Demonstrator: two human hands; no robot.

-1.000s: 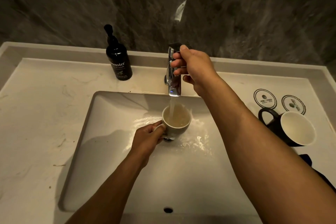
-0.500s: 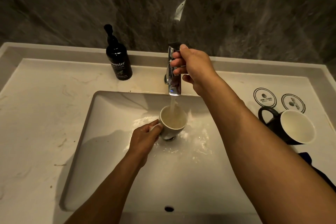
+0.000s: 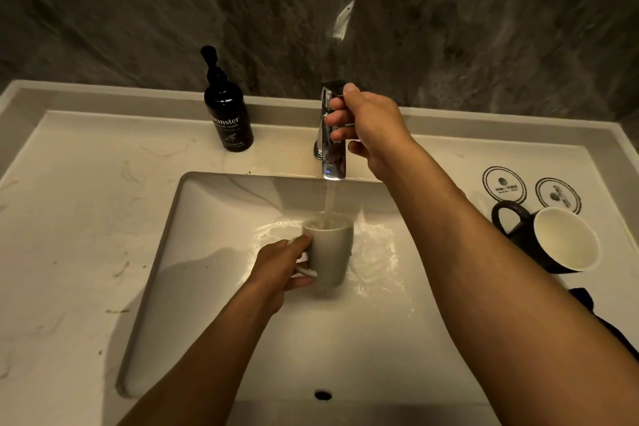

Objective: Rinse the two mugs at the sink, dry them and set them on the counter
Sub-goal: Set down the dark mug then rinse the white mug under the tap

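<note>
The left hand [image 3: 276, 266] had its grip closed round the handle of the grey mug [image 3: 328, 252], holding it upright over the sink [image 3: 207, 287] with the stream from the tap [image 3: 332, 149] running into it. The right hand [image 3: 366, 128] was wrapped round the tap's lever. Brim-full and wet, that mug would likely be heavy and slick; as glazed ware it would chip if knocked on the basin, so the handle looked the safest hold. The black mug [image 3: 553, 239] lay tipped on its side on the bench [image 3: 69, 218] to the right, just beside two round coasters [image 3: 504, 185], apparently not yet rinsed. A soap bottle [image 3: 226, 114] stood by the back ledge. The bench was pale marble-like stone, the wall dark, the light dim and warm.
</note>
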